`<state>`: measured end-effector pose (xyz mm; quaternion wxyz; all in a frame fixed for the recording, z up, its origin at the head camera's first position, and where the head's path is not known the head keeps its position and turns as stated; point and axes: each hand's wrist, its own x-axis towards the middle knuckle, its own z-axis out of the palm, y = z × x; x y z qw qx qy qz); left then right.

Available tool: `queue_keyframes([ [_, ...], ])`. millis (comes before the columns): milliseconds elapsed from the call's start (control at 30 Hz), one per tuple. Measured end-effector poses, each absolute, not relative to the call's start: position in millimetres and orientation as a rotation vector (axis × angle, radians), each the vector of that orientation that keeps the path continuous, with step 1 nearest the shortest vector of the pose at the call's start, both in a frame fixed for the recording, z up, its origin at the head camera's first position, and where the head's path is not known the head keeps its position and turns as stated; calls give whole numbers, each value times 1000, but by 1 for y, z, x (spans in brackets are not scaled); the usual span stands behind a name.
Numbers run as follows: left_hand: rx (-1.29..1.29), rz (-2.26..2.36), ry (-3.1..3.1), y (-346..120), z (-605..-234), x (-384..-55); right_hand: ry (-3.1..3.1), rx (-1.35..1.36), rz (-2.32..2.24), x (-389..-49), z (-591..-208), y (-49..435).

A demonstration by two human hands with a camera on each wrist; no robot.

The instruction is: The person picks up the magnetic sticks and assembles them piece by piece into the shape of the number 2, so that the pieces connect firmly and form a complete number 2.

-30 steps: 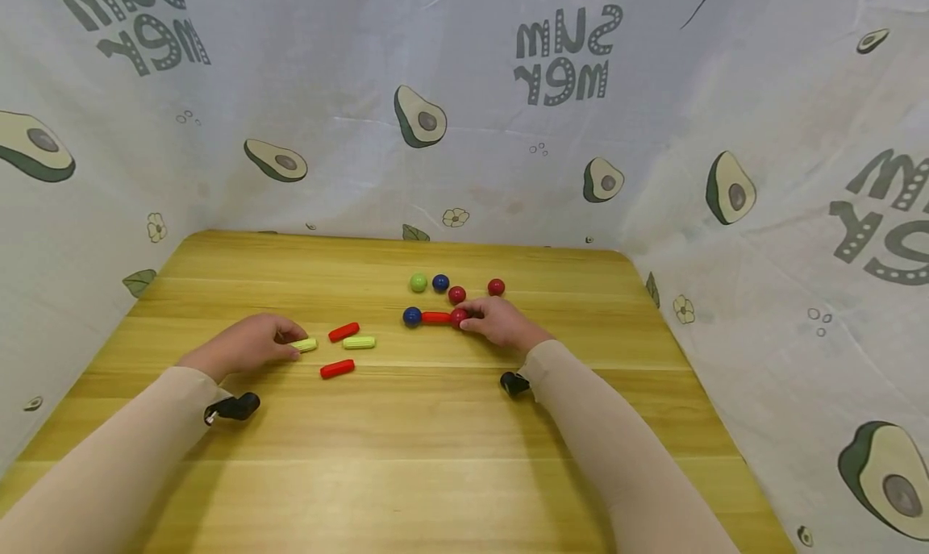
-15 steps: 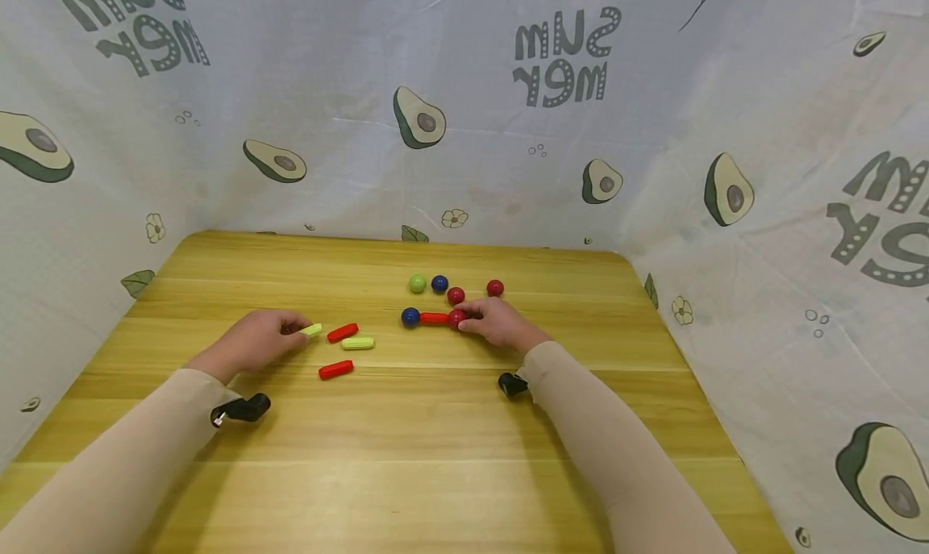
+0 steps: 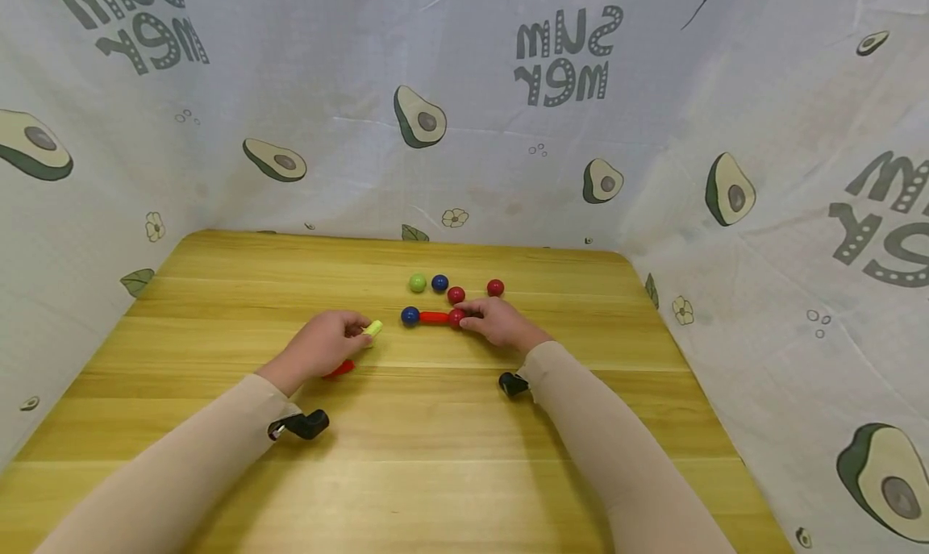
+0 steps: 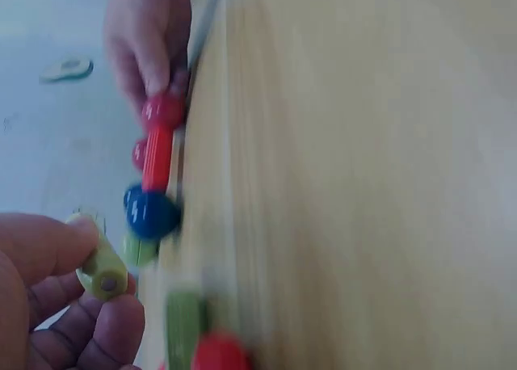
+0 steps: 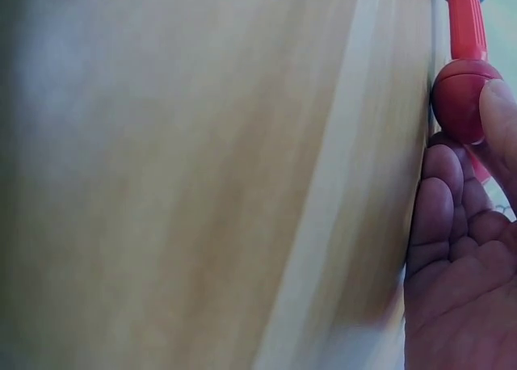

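My left hand [image 3: 327, 344] pinches a yellow-green ridged rod [image 3: 372, 331] between thumb and fingers, above the wooden table. In the left wrist view the rod's end [image 4: 109, 283] faces the camera, with a small round spot at its centre. My right hand [image 3: 502, 325] grips a red ball [image 5: 464, 101] at the right end of a joined piece. From that ball a red rod [image 3: 434, 318] runs left to a blue ball [image 3: 410, 316]. The yellow-green rod is just left of the blue ball, apart from it in the head view.
Behind the joined piece lie a green ball [image 3: 417, 283], a blue ball [image 3: 439, 283] and two red balls [image 3: 495, 288]. A red rod [image 3: 341, 369] shows partly under my left hand. Another yellow-green rod [image 4: 186, 325] lies by a red one [image 4: 220, 354]. Printed cloth [image 3: 508, 135] surrounds the table.
My left hand has picked up the yellow-green rod at the left and carried it right, over the loose rods, towards the blue ball. My right hand stays on the red ball.
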<state>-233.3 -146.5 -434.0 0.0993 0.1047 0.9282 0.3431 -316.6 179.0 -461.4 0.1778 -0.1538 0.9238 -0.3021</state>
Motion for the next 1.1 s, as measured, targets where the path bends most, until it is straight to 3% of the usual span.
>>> queue_keyframes([
  [433, 187, 1229, 2574, -56, -453, -240, 2618, -425, -867, -317, -462, 178],
  [1100, 90, 1277, 2527, -7, -455, -245, 2655, -453, -813, -317, -465, 178],
])
